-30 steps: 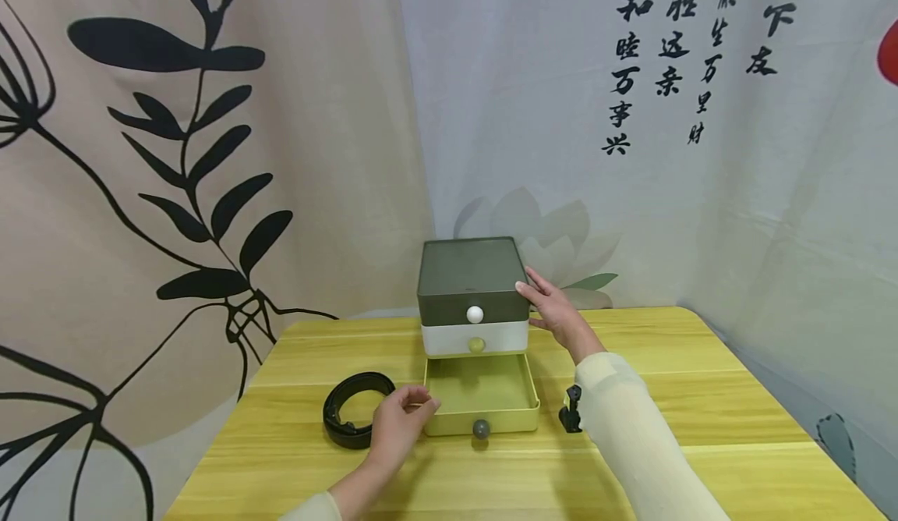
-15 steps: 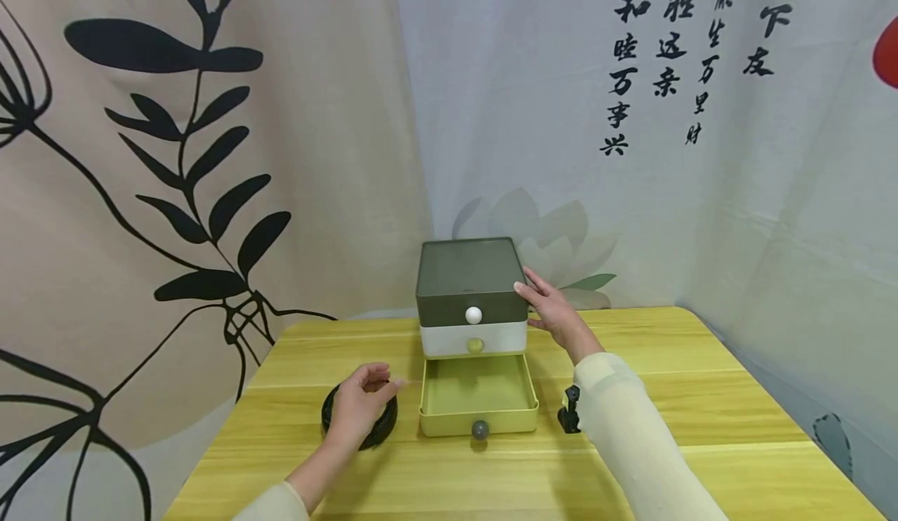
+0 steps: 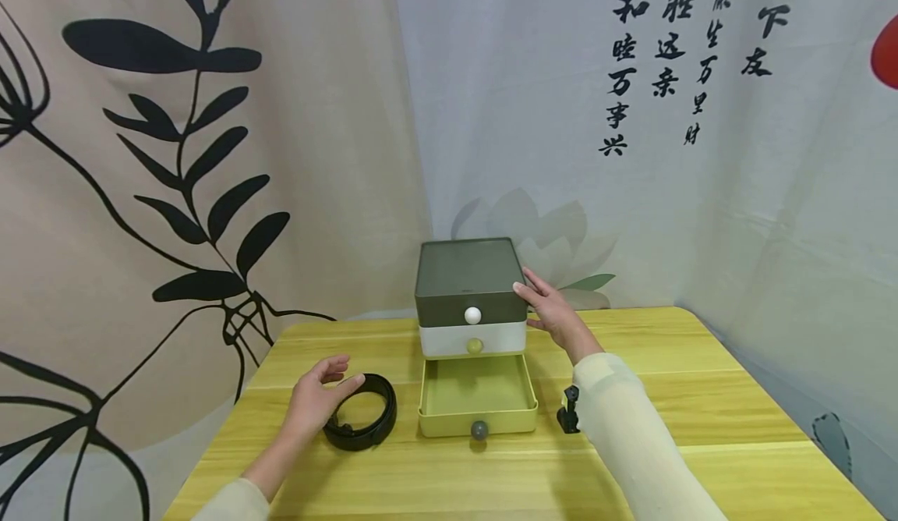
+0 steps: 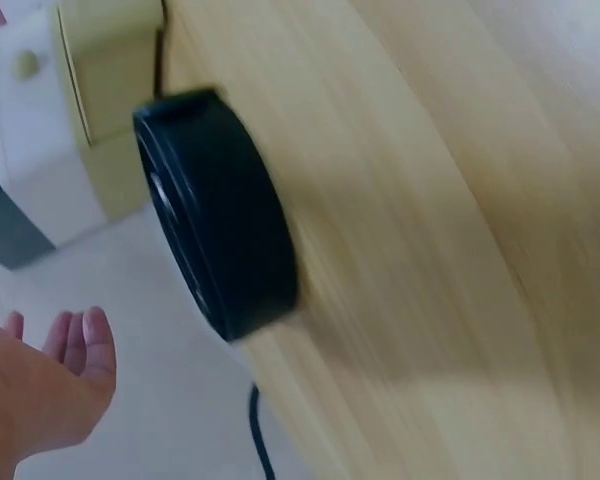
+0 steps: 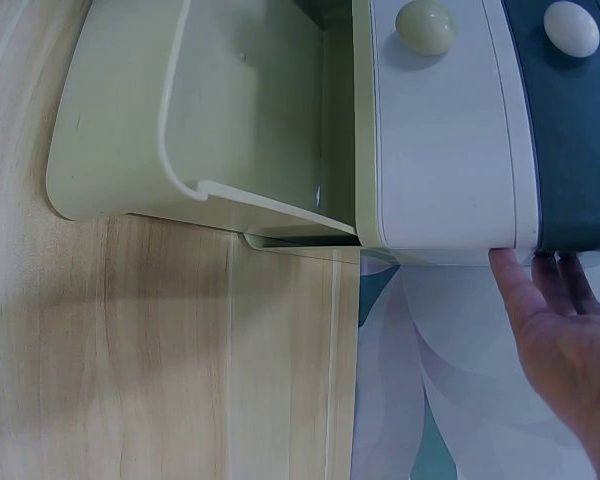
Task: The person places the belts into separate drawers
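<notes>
A coiled black belt (image 3: 387, 418) lies on the table, left of a small three-tier drawer cabinet (image 3: 466, 265). My left hand (image 3: 313, 402) hovers at the belt's left side, fingers loosely bent and holding nothing. In the left wrist view, that hand (image 4: 55, 385) appears apart from the belt (image 4: 225, 220). The yellow-green bottom drawer (image 3: 449, 425) is pulled out, and its inside looks bare. My right hand (image 3: 557, 320) rests against the cabinet's right side with extended fingers. Its fingertips touch near the white and dark grey tiers in the right wrist view.
The wooden table (image 3: 673, 404) ends at a back edge just behind the cabinet. A printed curtain (image 3: 337, 154) hangs behind it. A small black device (image 3: 570, 410) is strapped under the right wrist. The grey drawer knob (image 3: 479, 430) sticks out toward the front.
My left hand has left the bottom drawer's left front corner and moved left across the belt to its far side. The right hand stays on the cabinet; the drawer remains out.
</notes>
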{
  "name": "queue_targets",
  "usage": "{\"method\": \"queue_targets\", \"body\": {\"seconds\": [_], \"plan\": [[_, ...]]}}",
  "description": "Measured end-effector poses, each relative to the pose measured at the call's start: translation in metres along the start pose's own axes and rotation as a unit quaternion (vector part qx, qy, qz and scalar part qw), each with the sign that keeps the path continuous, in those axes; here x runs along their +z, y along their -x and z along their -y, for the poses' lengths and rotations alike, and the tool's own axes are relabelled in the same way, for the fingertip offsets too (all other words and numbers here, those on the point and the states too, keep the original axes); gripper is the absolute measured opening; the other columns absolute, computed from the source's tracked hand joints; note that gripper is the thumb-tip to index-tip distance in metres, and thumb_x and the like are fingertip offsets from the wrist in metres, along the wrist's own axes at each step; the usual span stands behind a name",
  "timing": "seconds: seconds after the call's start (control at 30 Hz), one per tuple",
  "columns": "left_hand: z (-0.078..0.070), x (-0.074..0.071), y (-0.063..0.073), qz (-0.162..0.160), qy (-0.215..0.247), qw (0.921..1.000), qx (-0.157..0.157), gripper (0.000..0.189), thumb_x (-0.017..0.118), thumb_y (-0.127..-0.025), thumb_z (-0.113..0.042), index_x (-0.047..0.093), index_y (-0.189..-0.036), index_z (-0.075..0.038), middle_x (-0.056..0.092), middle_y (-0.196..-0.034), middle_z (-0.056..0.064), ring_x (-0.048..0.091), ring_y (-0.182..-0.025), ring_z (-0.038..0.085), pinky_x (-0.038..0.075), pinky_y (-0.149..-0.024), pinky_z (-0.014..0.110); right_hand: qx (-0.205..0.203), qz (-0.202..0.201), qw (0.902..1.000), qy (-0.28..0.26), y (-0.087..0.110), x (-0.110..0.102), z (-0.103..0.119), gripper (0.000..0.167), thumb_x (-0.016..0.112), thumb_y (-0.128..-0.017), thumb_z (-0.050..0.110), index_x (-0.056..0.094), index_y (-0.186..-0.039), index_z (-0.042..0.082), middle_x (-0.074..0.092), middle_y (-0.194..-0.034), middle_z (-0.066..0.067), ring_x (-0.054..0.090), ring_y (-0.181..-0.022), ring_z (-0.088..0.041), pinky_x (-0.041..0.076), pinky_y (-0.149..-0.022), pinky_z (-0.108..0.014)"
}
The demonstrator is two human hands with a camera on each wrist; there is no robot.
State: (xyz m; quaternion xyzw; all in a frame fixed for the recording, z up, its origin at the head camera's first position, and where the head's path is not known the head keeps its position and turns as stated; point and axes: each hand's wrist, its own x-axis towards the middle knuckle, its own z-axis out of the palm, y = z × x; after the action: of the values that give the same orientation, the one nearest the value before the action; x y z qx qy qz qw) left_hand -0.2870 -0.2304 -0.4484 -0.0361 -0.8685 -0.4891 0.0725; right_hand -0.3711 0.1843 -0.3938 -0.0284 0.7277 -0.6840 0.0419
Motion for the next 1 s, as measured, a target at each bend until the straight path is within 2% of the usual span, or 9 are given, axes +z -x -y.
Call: {"method": "queue_targets", "body": {"seconds": [0.2, 0.37, 0.57, 0.8, 1.0], "plan": [[0.017, -0.017, -0.004, 0.026, -0.025, 0.9993, -0.005, 0.067, 0.073, -0.089, -0.045, 0.051, -0.141, -0.007, 0.053, -0.138, 0.020, 0.049, -0.127, 0.037, 0.046, -0.098, 0.051, -0.005, 0.004, 1.0000, -0.001, 0.000, -0.001, 0.000, 0.069, 0.054, -0.102, 0.042, 0.017, -0.159, 0.032, 0.008, -0.166, -0.004, 0.016, -0.148, -0.036, 0.031, -0.109, -0.059], [0.032, -0.024, -0.004, 0.052, -0.039, 0.9977, -0.020, 0.070, 0.073, -0.089, -0.045, 0.049, -0.143, -0.007, 0.050, -0.140, 0.021, 0.047, -0.127, 0.038, 0.044, -0.099, 0.052, -0.003, 0.003, 1.0000, -0.006, 0.001, -0.001, 0.001, 0.069, 0.054, -0.102, 0.041, 0.018, -0.159, 0.032, 0.009, -0.166, -0.004, 0.016, -0.148, -0.036, 0.030, -0.110, -0.060], [0.051, -0.027, -0.004, 0.079, -0.051, 0.9948, -0.041, 0.073, 0.075, -0.087, -0.045, 0.049, -0.143, -0.005, 0.048, -0.142, 0.024, 0.045, -0.128, 0.040, 0.045, -0.097, 0.053, 0.002, -0.003, 1.0000, -0.009, 0.000, 0.000, 0.000, 0.069, 0.055, -0.101, 0.042, 0.019, -0.159, 0.031, 0.011, -0.166, -0.003, 0.018, -0.148, -0.034, 0.032, -0.109, -0.059], [0.067, -0.029, -0.004, 0.102, -0.069, 0.9911, -0.049, 0.077, 0.077, -0.084, -0.046, 0.050, -0.141, -0.003, 0.049, -0.141, 0.023, 0.045, -0.127, 0.042, 0.045, -0.095, 0.055, 0.001, 0.002, 0.9999, -0.012, -0.002, 0.000, 0.001, 0.070, 0.054, -0.102, 0.040, 0.016, -0.160, 0.029, 0.008, -0.166, -0.005, 0.016, -0.148, -0.037, 0.030, -0.110, -0.060], [0.074, -0.026, -0.002, 0.125, -0.057, 0.9895, -0.045, 0.067, 0.080, -0.085, -0.031, 0.053, -0.138, -0.001, 0.055, -0.134, 0.022, 0.049, -0.123, 0.043, 0.047, -0.092, 0.055, 0.009, 0.009, 0.9998, -0.017, 0.007, 0.002, 0.010, 0.069, 0.054, -0.103, 0.037, 0.016, -0.160, 0.027, 0.008, -0.165, -0.009, 0.015, -0.148, -0.037, 0.029, -0.110, -0.060]]}}
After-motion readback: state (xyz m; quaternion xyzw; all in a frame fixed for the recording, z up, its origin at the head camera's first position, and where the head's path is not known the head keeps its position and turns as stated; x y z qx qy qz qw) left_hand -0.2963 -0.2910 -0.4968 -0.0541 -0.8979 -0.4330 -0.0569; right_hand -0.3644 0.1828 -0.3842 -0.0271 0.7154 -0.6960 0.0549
